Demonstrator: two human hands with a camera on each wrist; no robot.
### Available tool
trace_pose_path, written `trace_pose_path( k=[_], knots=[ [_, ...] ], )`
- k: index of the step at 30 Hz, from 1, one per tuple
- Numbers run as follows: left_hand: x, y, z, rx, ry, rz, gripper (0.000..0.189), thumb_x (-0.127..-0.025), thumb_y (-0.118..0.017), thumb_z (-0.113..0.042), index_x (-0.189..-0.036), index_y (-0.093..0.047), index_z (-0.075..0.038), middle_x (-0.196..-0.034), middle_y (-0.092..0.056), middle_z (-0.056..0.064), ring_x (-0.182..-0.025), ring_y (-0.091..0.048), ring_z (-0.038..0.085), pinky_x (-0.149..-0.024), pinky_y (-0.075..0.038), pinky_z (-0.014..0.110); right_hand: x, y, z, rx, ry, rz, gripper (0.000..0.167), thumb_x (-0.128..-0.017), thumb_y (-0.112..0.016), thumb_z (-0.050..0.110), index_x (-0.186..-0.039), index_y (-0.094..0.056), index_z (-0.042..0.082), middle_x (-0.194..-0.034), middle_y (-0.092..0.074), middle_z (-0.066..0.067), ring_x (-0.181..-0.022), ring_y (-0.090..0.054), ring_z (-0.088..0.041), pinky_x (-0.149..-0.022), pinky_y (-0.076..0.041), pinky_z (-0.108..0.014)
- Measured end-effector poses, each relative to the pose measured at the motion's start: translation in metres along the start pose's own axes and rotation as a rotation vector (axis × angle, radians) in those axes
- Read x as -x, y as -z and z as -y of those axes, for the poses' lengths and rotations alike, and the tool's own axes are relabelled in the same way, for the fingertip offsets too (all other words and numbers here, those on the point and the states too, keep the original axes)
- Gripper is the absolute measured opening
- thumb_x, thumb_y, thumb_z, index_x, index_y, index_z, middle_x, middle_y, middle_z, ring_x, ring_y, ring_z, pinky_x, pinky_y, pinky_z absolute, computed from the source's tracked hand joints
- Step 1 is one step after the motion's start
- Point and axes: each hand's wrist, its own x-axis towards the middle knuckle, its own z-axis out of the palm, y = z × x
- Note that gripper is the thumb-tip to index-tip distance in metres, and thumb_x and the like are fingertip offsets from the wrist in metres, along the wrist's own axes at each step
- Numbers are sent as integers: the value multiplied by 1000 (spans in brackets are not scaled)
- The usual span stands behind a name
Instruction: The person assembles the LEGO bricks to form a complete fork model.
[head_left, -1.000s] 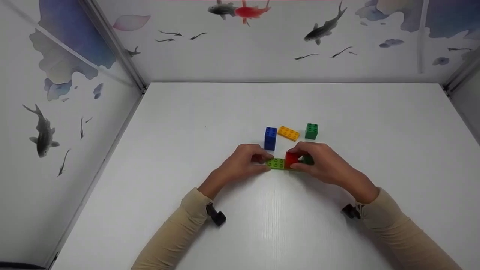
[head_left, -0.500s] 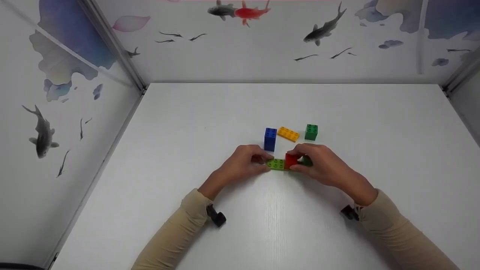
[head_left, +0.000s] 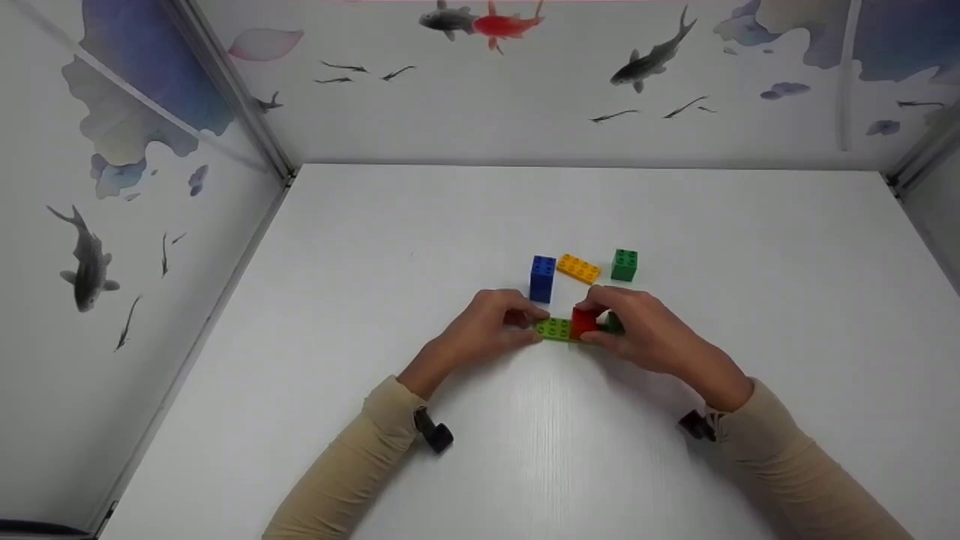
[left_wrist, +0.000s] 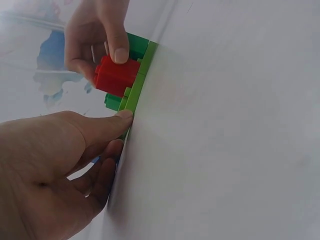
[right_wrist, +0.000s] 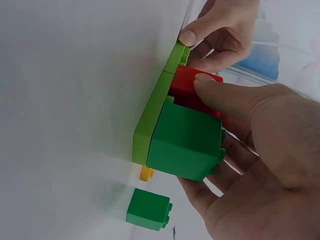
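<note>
While well inside the table (head_left: 405,225) edges, left fingers (left_wrist: 103,180) round lime plate (head_left: 553,328), right fingers (right_wrist: 199,196) round red brick (head_left: 583,322).

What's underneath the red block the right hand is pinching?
Two light green plates show beneath the red block, meeting end to end there. Their tops directly under it are covered, so full seating can't be judged.

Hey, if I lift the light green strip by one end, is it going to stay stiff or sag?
Probably stiff, since the light green strip looks like hard plastic. It might bend or part near the red block, where a joint line shows. It could feel heavier toward the end carrying the green block.
</note>
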Motion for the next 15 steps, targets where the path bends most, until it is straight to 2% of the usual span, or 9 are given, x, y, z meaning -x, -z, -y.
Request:
trace_pose_path(
  k=[5, 15],
  knots=[
    [0, 0, -1, 14, 13, 1, 33, -96, -82, -9, -128, -81, -16, -115, -77, 0, -99, -68, 12, -92, -60, 26, -1, 1, -1, -22, -18, 13, 33, -94, -87, 21, -122, -69, 18, -116, -78, 1, -106, -73, -18, -98, -65, -44],
    [-1, 2, 0, -1, 11, 6, 33, -96, -83, -10, -128, -81, -17, -114, -77, 0, -98, -67, 12, -91, -60, 26, 1, -1, -1, -13, -34, -3, 39, -95, -86, 22, -129, -69, 16, -121, -78, -2, -108, -71, -20, -99, -64, -45]
  ],
)
